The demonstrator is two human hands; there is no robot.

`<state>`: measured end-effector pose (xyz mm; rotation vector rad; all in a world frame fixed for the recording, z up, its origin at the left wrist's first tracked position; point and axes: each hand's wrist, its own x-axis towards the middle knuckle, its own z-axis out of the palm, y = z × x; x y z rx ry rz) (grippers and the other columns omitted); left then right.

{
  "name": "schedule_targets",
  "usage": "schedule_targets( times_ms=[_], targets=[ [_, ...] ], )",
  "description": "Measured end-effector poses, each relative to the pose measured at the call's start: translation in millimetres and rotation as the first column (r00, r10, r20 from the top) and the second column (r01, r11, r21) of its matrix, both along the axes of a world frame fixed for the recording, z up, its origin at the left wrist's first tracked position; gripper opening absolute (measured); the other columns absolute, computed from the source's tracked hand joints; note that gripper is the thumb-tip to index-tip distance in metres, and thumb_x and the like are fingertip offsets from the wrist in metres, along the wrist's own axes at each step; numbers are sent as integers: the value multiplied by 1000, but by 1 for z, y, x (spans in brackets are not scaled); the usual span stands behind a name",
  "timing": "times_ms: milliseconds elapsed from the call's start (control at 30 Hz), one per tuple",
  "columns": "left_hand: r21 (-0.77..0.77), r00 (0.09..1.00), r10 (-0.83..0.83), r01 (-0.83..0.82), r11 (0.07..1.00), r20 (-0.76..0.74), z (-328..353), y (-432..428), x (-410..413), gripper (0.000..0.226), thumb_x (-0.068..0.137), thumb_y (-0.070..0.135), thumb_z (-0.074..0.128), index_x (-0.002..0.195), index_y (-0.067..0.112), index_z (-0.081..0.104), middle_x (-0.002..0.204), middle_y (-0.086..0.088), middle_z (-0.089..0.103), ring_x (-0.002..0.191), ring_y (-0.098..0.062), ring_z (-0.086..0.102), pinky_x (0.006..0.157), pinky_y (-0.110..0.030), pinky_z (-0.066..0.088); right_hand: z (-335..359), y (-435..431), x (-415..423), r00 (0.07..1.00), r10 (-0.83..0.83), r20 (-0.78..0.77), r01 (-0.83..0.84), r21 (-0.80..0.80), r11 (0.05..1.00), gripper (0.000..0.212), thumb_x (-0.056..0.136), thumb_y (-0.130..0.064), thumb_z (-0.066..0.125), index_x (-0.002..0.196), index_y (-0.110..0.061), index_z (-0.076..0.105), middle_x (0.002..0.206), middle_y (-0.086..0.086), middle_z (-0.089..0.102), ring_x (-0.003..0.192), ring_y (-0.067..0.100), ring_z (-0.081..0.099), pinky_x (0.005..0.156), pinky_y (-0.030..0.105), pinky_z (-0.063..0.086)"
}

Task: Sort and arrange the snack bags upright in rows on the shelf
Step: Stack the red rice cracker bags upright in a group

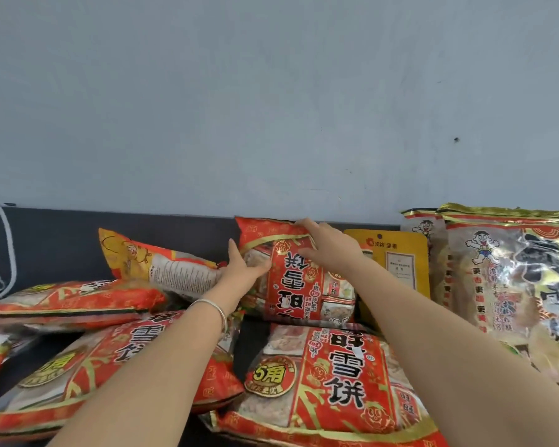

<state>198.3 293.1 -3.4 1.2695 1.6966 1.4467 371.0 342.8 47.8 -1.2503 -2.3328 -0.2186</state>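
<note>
The red crinkly plastic snack bag stands at the back of the dark shelf. Its long axis is upright against the blue-grey wall, and its print is upside down. It lies straight ahead between our hands, both about equally near. Our left hand grasps its left edge, thumb in front. Our right hand lies on its upper right corner, fingers stretched, pressing rather than clasping. We judge the coming move turns on flipping it end for end. We count three more red bags lying flat, one tilted orange-and-red bag, one yellow flat pouch and two silvery bags upright at the right.
</note>
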Motion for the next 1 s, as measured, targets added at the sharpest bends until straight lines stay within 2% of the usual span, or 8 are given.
schedule_targets(
  times_ms=[167,300,467,533,667,767,867,1000],
  targets=[
    [-5,999,-51,51,999,15,-12,11,-1,92,82,36,70,149,17,10,148,-10,33,133,-30,37,109,-47,34,-3,1,-4,992,-4,-126,1,-24,1000,44,95,-27,55,134,-31,35,112,2,65,85,19,65,66,39,58],
    [116,992,-14,29,993,-122,1,9,-3,73,85,38,65,142,14,26,140,-12,41,125,-29,46,102,-47,42,4,-2,-2,890,17,-455,-61,-83,995,26,99,-16,47,117,-35,40,92,4,68,72,26,70,61,49,59],
    [194,991,72,-49,980,-112,15,0,-2,76,88,38,62,147,23,18,148,-13,22,132,-33,36,105,-48,37,13,-4,4,623,-66,-780,-54,-128,990,31,99,-9,46,114,-35,37,87,19,65,72,37,67,64,52,57],
    [189,990,97,-77,979,-98,14,-5,1,82,86,38,64,149,23,14,150,-13,17,135,-33,30,108,-47,32,17,-7,10,520,-104,-848,-61,-158,986,36,99,-7,45,123,-32,38,86,12,58,67,28,60,64,46,56],
    [255,988,99,-66,965,-118,8,-11,9,90,84,32,69,150,19,9,152,-10,11,140,-28,21,112,-41,23,19,-11,31,187,-203,-961,-110,-226,968,29,101,-10,43,127,-24,45,90,4,59,79,22,65,77,46,59],
    [246,998,34,-47,968,58,10,-16,21,100,83,28,70,151,23,-3,155,-9,7,141,-26,20,111,-40,24,18,-13,42,-42,-258,-965,-149,-249,957,32,101,-13,44,133,-17,46,100,7,64,88,23,67,79,46,59],
    [98,956,-121,99,990,268,6,-19,28,106,79,35,73,149,31,-6,154,-8,21,137,-30,32,106,-52,31,20,-22,45,-228,-262,-938,-254,-202,946,35,103,-9,39,138,-10,43,92,3,62,80,17,65,70,35,57],
    [21,791,-326,369,929,518,7,-28,42,83,72,48,73,138,32,26,129,-5,52,109,-31,59,95,-57,44,25,-30,47,-330,-282,-901,-330,-170,928,43,104,-9,36,146,-16,34,87,-2,55,77,13,59,77,35,54]
  ],
)
